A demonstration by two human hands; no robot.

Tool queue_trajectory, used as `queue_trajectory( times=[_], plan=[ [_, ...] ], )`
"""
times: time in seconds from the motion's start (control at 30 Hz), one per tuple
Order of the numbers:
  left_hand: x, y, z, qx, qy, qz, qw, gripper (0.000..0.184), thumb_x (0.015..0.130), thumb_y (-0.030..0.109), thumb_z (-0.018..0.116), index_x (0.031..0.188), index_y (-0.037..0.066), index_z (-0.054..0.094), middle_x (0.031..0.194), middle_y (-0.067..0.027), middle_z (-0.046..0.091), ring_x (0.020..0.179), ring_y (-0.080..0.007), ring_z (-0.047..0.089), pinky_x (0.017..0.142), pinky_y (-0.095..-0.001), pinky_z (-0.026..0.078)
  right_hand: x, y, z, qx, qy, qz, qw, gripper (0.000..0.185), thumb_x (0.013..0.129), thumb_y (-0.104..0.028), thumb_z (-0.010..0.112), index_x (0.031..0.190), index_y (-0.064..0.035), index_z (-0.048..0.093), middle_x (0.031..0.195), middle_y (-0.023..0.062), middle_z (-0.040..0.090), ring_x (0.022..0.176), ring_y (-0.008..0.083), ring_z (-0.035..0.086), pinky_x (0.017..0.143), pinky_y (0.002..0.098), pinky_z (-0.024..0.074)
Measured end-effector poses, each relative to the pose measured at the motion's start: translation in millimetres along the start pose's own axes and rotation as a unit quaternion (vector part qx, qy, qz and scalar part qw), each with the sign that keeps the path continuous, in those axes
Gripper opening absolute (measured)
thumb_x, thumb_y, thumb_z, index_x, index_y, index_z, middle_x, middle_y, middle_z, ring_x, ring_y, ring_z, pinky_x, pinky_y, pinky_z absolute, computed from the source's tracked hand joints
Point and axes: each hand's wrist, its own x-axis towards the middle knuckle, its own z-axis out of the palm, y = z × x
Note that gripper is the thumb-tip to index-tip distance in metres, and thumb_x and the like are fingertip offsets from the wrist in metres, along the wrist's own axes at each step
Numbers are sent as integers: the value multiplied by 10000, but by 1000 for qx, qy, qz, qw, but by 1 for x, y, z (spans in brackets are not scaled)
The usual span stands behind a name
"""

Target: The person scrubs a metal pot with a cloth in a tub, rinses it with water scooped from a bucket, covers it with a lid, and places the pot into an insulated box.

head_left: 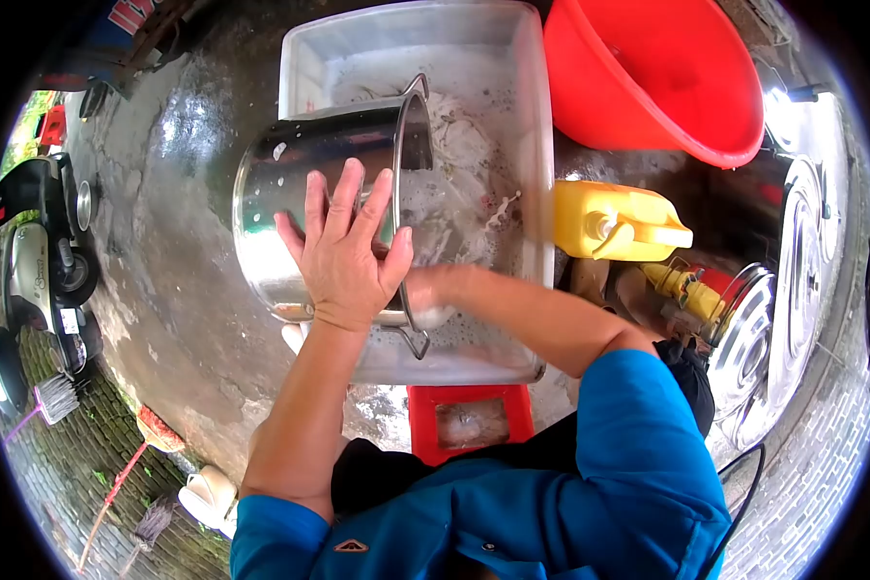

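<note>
A large shiny metal pot point(271, 193) lies on its side over the left rim of a translucent plastic tub point(541, 319), its mouth facing right. My left hand point(348, 242) presses on the pot's upper side, fingers spread flat. At the lower part of the mouth is my right hand point(435, 288), smeared by motion, its fingers hidden at the rim. Something pale shows just below that hand, too blurred to name. Inside the tub are cloudy, sudsy water and a whitish soaked cloth point(459, 135). Wire handles stick out from the pot's rim on both sides.
A big red basin point(648, 77) stands at the upper right, with a yellow jug point(619, 222) below it. Round metal lids point(797, 280) lean at the far right. A red stool point(420, 420) sits before me. Scooters point(43, 261) and brooms point(159, 430) are at left.
</note>
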Motion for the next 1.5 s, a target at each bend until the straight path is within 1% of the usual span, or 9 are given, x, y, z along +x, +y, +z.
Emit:
queue_trajectory(
  times=[0.07, 0.23, 0.43, 0.97, 1.1, 1.27, 1.4, 1.47, 1.5],
  plan=[
    [-1, 0, 2, -4, 8, -3, 1000, 533, 754, 439, 565, 1262, 280, 535, 1400, 25, 395, 1298, -309, 318, 1015, -621, 90, 21, 40, -12, -454, 73, -73, 885, 443, 745, -248, 574, 1161, -95, 590, 1172, 184, 571, 1045, 273, 583, 876, 380, 459],
    [3, 2, -3, -5, -5, -1, 1000, 511, 760, 418, 565, 1251, 281, 543, 1392, 23, 405, 1292, -312, 328, 1010, -624, 95, 49, 53, -67, -546, 256, 176, 778, 325, 784, -229, 505, 1054, -109, 642, 1138, 86, 597, 1054, 312, 559, 852, 421, 471],
    [6, -2, -4, -15, 12, 10, 1000, 510, 758, 418, 567, 1247, 277, 543, 1368, 11, 430, 1269, -315, 353, 991, -639, 126, -4, 92, -52, -573, 471, 93, 664, 317, 786, -341, 567, 1021, -143, 644, 1252, 69, 474, 1083, 353, 479, 822, 451, 469],
    [-44, 0, -12, -57, 61, 7, 996, 552, 746, 484, 564, 1241, 245, 513, 1379, 1, 390, 1305, -281, 293, 998, -633, 164, -74, 81, 31, -521, 104, 343, 774, 470, 844, -386, 540, 1153, -35, 588, 1309, 144, 474, 1132, 339, 511, 959, 389, 391],
    [-70, 2, -12, -96, 62, -12, 993, 568, 732, 483, 585, 1226, 211, 521, 1374, 3, 387, 1323, -274, 251, 1027, -611, 133, -124, -18, 104, -493, 206, 274, 800, 659, 834, -512, 527, 1224, 20, 511, 1230, 178, 543, 1147, 297, 501, 986, 368, 368],
    [-94, 6, -3, -133, 88, 5, 987, 597, 709, 403, 607, 1241, 152, 504, 1330, -55, 433, 1321, -265, 267, 1070, -545, 130, -154, -95, 170, -197, 318, -177, 910, 422, 848, -198, 582, 1203, 22, 517, 1122, 117, 603, 950, 170, 584, 832, 328, 465],
    [-99, 14, 3, -205, 135, 17, 969, 572, 728, 349, 608, 1242, 129, 489, 1284, -90, 469, 1228, -272, 403, 1056, -440, 251, -98, -103, 165, -294, 447, -301, 790, 370, 738, -223, 659, 1034, -7, 601, 929, 111, 628, 813, 270, 610, 708, 386, 485],
    [-113, 17, 0, -195, 85, 4, 977, 562, 725, 327, 610, 1232, 112, 498, 1266, -101, 483, 1227, -262, 405, 1058, -435, 250, -72, -105, 138, -752, 418, -245, 446, 317, 698, -290, 661, 879, -31, 634, 874, 124, 614, 782, 328, 586, 702, 431, 481],
    [-117, 15, -6, -188, 36, -9, 981, 551, 722, 305, 611, 1222, 96, 507, 1247, -112, 498, 1226, -251, 407, 1060, -430, 250, -62, -111, 130, -751, 417, -248, 447, 317, 698, -290, 661, 879, -31, 634, 874, 124, 614, 782, 328, 586, 702, 431, 481]
  ],
)
